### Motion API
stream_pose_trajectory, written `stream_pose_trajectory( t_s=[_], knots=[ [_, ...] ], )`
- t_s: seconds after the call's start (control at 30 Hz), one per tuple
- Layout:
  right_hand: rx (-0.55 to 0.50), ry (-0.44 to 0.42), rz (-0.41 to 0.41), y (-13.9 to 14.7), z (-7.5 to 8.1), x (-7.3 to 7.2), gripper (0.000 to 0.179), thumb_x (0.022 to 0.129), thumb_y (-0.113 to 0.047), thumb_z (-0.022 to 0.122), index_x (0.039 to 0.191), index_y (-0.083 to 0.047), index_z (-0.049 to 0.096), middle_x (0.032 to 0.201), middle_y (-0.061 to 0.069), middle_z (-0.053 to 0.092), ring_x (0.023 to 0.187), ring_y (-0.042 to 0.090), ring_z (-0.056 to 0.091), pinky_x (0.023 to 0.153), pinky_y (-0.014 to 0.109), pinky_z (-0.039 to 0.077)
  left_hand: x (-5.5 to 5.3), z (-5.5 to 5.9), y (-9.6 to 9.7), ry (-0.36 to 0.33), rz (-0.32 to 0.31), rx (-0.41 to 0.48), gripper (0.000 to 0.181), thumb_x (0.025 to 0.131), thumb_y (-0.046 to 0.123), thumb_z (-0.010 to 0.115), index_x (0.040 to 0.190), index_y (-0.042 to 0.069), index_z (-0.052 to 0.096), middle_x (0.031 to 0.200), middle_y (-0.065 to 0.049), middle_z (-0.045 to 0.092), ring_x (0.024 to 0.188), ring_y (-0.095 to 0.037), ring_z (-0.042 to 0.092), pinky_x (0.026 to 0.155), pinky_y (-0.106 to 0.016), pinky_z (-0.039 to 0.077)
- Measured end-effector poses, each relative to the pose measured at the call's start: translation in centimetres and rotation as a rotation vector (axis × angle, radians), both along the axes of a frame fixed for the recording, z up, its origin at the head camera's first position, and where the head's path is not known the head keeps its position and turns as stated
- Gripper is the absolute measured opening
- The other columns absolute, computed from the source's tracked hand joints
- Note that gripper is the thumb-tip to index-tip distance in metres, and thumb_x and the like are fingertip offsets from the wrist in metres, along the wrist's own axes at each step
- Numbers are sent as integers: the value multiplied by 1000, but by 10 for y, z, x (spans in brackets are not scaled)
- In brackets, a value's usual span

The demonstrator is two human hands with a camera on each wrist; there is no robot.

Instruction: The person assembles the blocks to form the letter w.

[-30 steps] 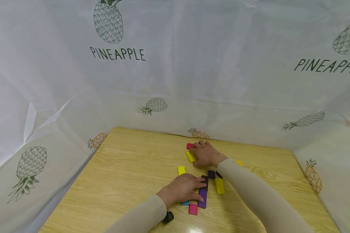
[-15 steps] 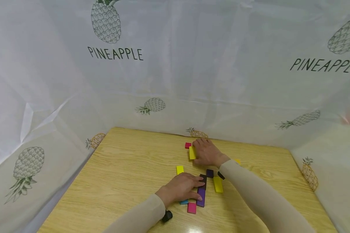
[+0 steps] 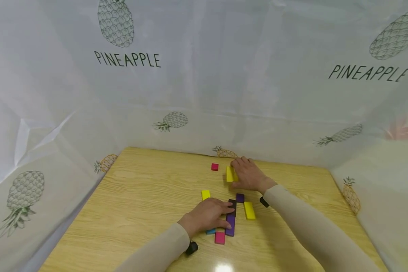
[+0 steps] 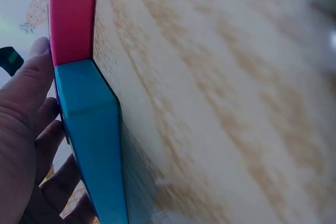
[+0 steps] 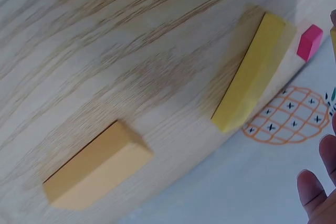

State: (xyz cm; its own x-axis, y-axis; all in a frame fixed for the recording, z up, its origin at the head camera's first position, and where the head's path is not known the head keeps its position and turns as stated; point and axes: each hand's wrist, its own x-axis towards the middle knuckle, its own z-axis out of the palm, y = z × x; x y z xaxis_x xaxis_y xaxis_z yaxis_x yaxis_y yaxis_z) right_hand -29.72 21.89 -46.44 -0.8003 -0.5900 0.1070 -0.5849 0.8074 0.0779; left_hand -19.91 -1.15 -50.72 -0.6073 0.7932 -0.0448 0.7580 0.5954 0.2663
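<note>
In the head view my left hand (image 3: 207, 213) rests on a row of blocks, its fingers over a dark block (image 3: 232, 206) and its thumb on a purple block (image 3: 229, 225). A pink block (image 4: 72, 22) and a blue block (image 4: 93, 135) stand end to end beside the fingers in the left wrist view. My right hand (image 3: 249, 174), farther back, pinches a yellow block (image 3: 229, 174) between thumb and fingers. Only the fingertips (image 5: 311, 190) of this hand show at the right wrist view's edge.
A red-pink block (image 3: 215, 166) lies near the table's back edge. Around the left hand are two yellow blocks, one to the left (image 3: 205, 194) and one to the right (image 3: 249, 210), plus a small purple block (image 3: 240, 198). An orange block (image 5: 97, 169) lies apart. White pineapple-print sheeting (image 3: 176, 87) surrounds the table.
My right hand has shifted right, bringing the yellow block away from the red-pink one and turning it more upright. The left hand stays on the row. The head view has shifted slightly.
</note>
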Motion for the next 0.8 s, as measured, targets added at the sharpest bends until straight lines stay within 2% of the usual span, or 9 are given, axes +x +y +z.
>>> stream_pose_trajectory(
  t_s=[0.27,0.43,0.57,0.8],
  knots=[
    [-30,12,-30,19,8,9,72,86,-53,84,130,-4,55,132,17,59,118,36,54,102,58,47,-1,0,1,-7,7,4,61,100,60,61,151,26,60,160,8,51,143,-13,54,121,-36,43],
    [-46,26,-33,32,12,17,70,85,-48,87,128,-3,55,127,18,59,114,37,53,99,58,47,0,1,1,-19,10,4,62,100,60,61,152,26,60,161,8,50,144,-14,54,122,-36,42],
    [-53,32,-40,40,14,24,66,85,-43,86,127,-2,55,124,17,59,112,37,53,96,58,46,0,1,1,-18,10,1,62,100,59,62,152,26,59,161,7,50,144,-14,54,122,-36,42],
    [-41,40,-47,53,13,40,63,86,-45,83,127,-3,58,125,15,61,114,36,54,97,57,47,-1,1,2,-16,9,-7,62,101,60,61,153,26,59,162,7,50,145,-15,53,122,-36,41]
  ],
)
